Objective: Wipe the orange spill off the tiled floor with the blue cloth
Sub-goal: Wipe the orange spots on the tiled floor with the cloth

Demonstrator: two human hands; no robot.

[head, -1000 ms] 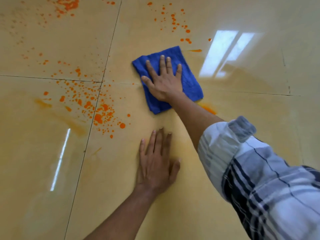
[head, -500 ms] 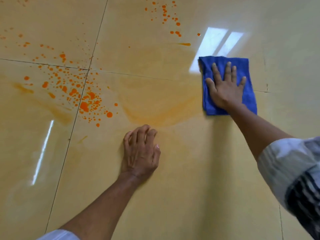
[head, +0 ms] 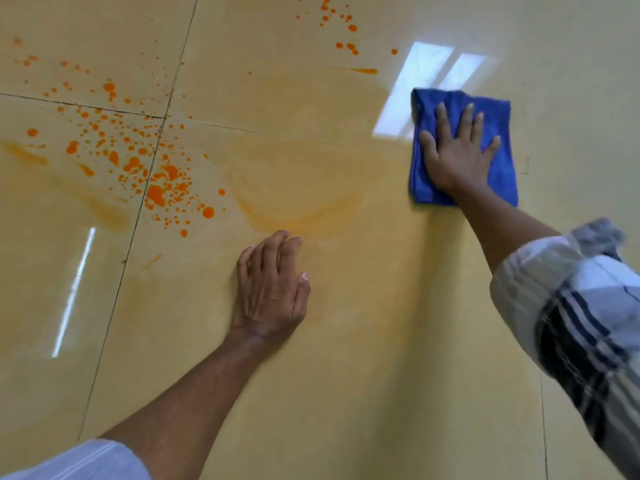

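The blue cloth [head: 498, 112] is a folded, roughly rectangular pad of nubbly fabric, its upper left corner bunched into a small ridge and its lower edge lying flat; it sits on the tiled floor [head: 363, 358] at the upper right of the view, just right of a bright window reflection [head: 420, 88]. The right hand [head: 457, 150] lies palm down on the middle of the cloth with its fingers straight and spread, pressing it to the tile rather than clutching it, so cloth shows beyond the fingertips and along both sides. The forearm runs down to the right into a rolled plaid sleeve [head: 585, 306]. To the left of the cloth the floor carries a pale, smeared orange film [head: 294, 202] with curved streak marks. Beyond that, the orange spill [head: 156, 188] lies as dense bright droplets around the crossing of two grout lines [head: 162, 119], well apart from the cloth, with a second scatter of drops [head: 343, 32] near the top edge and a thin orange streak [head: 360, 71] just above and left of the cloth. The left hand [head: 270, 289] rests on the tile below the smeared patch, fingers loosely curled with the tips on the floor, holding nothing. The stretch of tile between the cloth and the main droplets is open apart from that film, and the floor right of the cloth looks clean and glossy.
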